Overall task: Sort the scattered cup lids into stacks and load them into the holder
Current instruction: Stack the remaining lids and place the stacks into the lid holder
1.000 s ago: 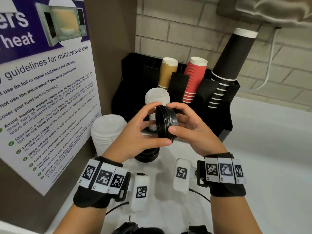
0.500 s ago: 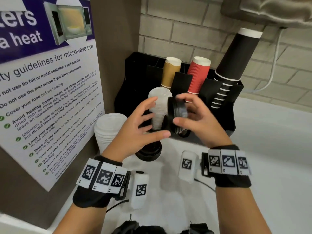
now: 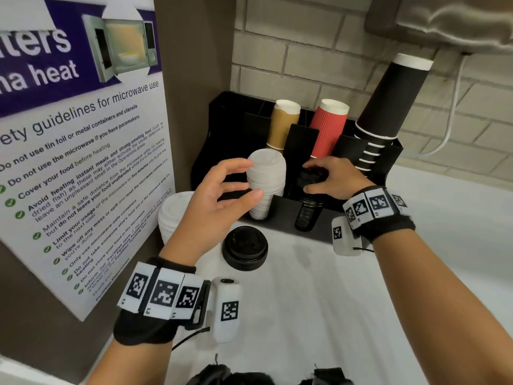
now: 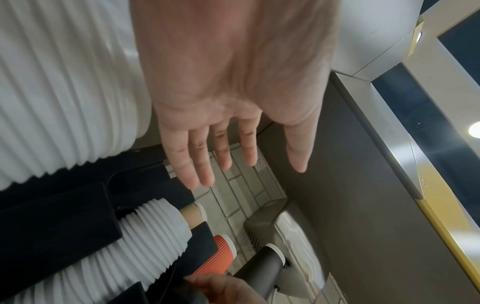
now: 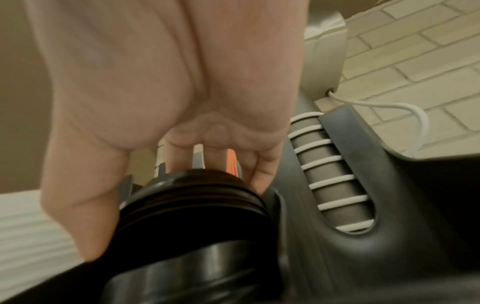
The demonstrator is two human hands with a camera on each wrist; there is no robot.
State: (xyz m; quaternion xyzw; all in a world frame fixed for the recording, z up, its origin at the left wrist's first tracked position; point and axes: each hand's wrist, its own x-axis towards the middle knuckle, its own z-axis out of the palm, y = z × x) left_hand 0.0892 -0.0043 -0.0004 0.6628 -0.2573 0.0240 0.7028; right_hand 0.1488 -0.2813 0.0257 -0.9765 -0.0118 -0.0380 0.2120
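Observation:
My right hand (image 3: 319,176) grips a small stack of black lids (image 5: 192,197) from above, on top of the black lid stack (image 3: 308,215) in the front slot of the black holder (image 3: 280,218). To its left a tall stack of white lids (image 3: 266,184) stands in the neighbouring slot. My left hand (image 3: 236,184) hovers open and empty in front of the white stack, fingers spread (image 4: 205,160). A short pile of black lids (image 3: 245,247) lies on the white counter before the holder. Another stack of white lids (image 3: 172,215) stands at the left by the poster.
Brown (image 3: 283,123), red (image 3: 327,126) and black (image 3: 388,107) paper cup stacks lean in the holder's rear slots. A microwave poster panel (image 3: 83,162) closes off the left side. A brick wall stands behind, and a grey dispenser (image 3: 444,20) hangs above on the right.
Both hands held the black lids upright between them. My right hand has carried them forward and down onto the black stack in the holder; my left hand has let go and opened.

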